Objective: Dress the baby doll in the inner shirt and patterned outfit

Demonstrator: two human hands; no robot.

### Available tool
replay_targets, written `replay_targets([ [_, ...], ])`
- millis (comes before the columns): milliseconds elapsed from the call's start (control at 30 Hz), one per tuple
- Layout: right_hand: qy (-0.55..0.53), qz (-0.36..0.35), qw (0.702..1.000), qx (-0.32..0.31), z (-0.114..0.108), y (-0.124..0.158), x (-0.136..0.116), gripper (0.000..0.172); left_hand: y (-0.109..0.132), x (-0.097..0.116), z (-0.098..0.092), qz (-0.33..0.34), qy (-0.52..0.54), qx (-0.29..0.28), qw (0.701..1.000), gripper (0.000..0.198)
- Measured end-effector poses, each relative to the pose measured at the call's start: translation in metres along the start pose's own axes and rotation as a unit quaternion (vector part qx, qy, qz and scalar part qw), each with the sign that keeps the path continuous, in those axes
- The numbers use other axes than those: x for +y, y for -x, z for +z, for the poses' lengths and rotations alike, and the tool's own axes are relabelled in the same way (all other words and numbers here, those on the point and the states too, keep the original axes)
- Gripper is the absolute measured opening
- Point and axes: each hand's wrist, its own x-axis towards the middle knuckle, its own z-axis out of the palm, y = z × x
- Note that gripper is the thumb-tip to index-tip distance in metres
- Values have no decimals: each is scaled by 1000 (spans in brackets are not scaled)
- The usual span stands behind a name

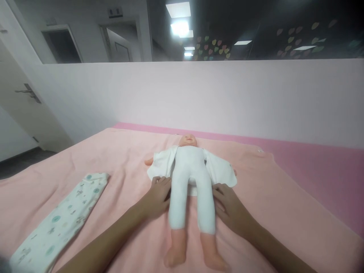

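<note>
Doll (189, 163): lying on back on pink blanket (284, 212), centred between both hands; head far, bare feet (174, 252) near, legs slightly apart.
Doll, handling: probably light; torso and legs judged soft and pliable under white cloth, head and feet likely firmer and smoother, a little slippery; not fragile by appearance.
Doll, best hold: probably around the hips or beneath the back, rather than by a foot.
White jacket (162, 161): lying open, panels fanned to both sides of doll, part of hem showing between the thighs; presumably thin, limp, easily creased; best taken by the edges.
Left hand (159, 197): half open, fingers loosely curled at jacket's lower edge, beside the thigh; cannot tell whether pinching cloth.
Right hand (227, 203): half open, fingers bent, beside the other thigh, close to jacket's edge; fingertips partly hidden, grip cannot be told.
Patterned cloth (62, 222): laid lengthwise on blanket, well left of doll.
</note>
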Motion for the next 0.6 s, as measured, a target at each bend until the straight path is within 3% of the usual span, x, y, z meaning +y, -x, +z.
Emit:
replay_targets([
  [233, -14, -10, 1000, 15, 0, 3, 2, 32, 3, -3, -1, -4, -32, 10, 999, 14],
  [433, -26, -17, 1000, 2, -2, 3, 2, 21, 6, -4, -3, 3, -55, 33, 998, 13],
  [600, -36, -8, 999, 26, -3, 4, 2, 22, 7, -7, -8, -16, -36, 95, 995, 23],
])
